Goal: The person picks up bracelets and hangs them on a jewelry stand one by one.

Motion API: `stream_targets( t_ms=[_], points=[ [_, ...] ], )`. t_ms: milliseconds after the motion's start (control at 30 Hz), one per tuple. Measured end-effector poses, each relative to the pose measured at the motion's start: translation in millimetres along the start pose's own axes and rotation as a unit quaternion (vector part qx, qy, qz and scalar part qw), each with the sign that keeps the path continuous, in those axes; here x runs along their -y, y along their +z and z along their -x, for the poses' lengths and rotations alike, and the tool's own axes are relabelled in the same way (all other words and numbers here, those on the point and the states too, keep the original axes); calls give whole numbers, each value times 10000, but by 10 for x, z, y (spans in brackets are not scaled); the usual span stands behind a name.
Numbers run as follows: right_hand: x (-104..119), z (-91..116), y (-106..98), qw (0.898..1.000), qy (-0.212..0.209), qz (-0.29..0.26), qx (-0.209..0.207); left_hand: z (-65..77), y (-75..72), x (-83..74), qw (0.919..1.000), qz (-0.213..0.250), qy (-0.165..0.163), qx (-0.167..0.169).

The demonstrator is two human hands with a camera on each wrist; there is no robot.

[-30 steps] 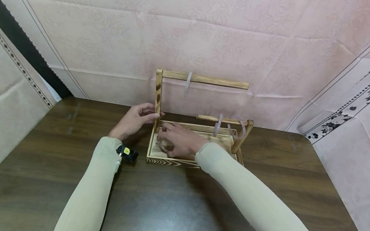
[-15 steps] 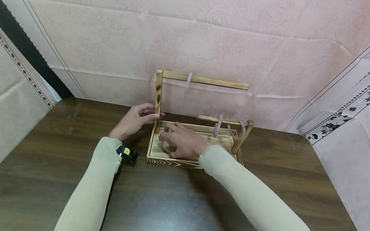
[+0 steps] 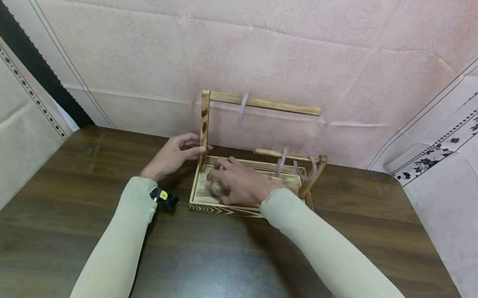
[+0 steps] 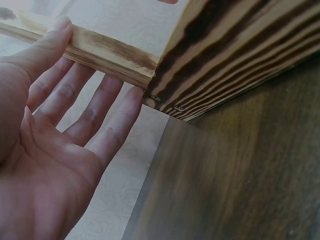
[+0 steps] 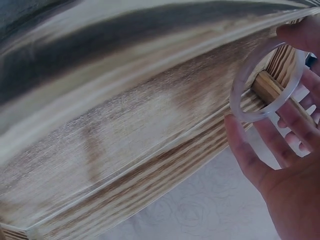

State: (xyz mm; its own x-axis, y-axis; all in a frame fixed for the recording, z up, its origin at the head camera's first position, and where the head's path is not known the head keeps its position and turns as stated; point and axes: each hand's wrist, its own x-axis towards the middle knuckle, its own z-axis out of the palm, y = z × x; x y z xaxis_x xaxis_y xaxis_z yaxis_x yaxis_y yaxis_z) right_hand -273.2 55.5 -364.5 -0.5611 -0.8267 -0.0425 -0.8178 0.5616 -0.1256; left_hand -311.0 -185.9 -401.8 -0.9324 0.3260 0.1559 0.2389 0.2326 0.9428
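No readable text, label, brand, number or sign anywhere. Only patterns: faint embossed roses on the pink backdrop cloth [image 3: 251,46], a black floral border on the cloth at right [image 3: 469,132], a dotted border on the cloth at left [image 3: 16,69]. A small yellow patch on the black wrist device [image 3: 164,197], too small to show any marking. Burnt grain alone on the wooden rack [image 3: 204,125].

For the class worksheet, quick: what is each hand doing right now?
Left hand: open, straight fingers touching the wooden post.
Right hand: pinching a clear bangle over the tray.
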Motion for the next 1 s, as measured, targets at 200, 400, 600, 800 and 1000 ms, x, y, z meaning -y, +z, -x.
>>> stream_targets(
  t_ms=[200,400,600,800,1000],
  points=[
    [27,45,-8,9999,-64,99,-72,-7,10,2,10000,72,29,-31],
    [49,68,-21,9998,-78,153,-81,-11,-1,11,10000,98,-4,-9],
    [72,92,-46,9997,-131,213,-69,-7,-2,1,10000,76,-27,-18],
    [93,127,-63,9997,-116,199,-81,-4,4,0,10000,63,25,-35],
    [115,174,-76,9995,-180,173,-193,2,-6,-9,10000,25,-11,-24]
  ],
)
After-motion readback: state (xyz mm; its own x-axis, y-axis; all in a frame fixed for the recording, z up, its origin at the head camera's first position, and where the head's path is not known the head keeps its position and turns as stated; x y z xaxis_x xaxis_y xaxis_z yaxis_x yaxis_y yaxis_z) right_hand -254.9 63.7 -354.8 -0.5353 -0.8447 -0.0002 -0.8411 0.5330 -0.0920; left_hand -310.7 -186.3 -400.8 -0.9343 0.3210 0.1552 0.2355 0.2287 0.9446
